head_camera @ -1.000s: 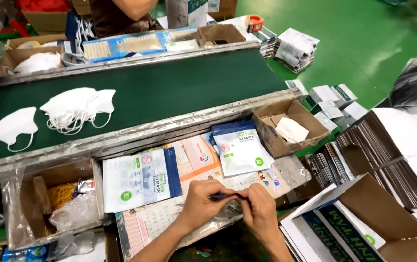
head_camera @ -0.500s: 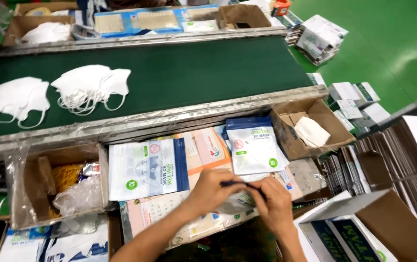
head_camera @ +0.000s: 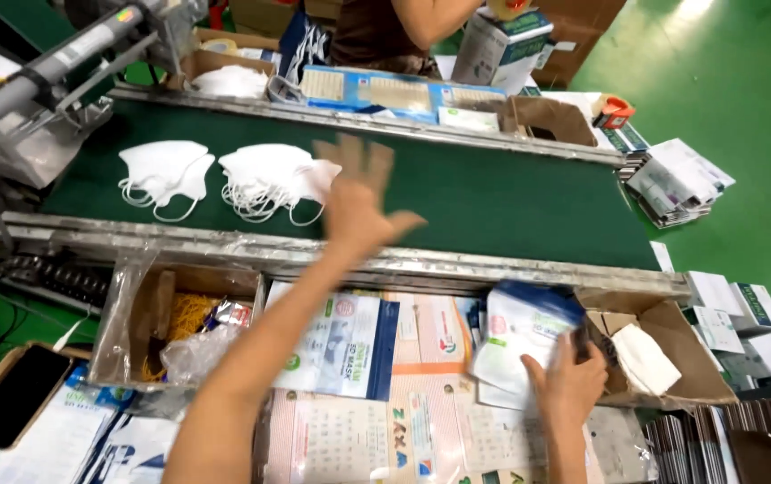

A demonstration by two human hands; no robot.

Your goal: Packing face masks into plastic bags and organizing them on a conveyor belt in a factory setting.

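Note:
My left hand [head_camera: 360, 199] is stretched out over the green conveyor belt [head_camera: 493, 202], fingers spread and holding nothing, just right of a pile of white face masks [head_camera: 264, 179]. A second white mask [head_camera: 163, 172] lies further left on the belt. My right hand [head_camera: 569, 381] grips a white and blue mask pouch [head_camera: 520, 336] over the worktop, beside an open brown cardboard box [head_camera: 672, 381] that holds a white packet. A stack of flat blue and white pouches [head_camera: 350, 345] lies below my left forearm.
Another person stands across the belt behind a long blue box [head_camera: 399, 91]. A plastic-lined carton [head_camera: 170, 323] with yellow bands sits at the left. Stacks of printed cartons [head_camera: 677, 179] lie on the green floor at right. A grey machine arm [head_camera: 63, 58] overhangs the belt's left end.
Both hands were together on a dark thin object at the worktop. Now my left hand has shot forward over the belt, and my right hand has moved right onto a pouch. The masks have travelled right.

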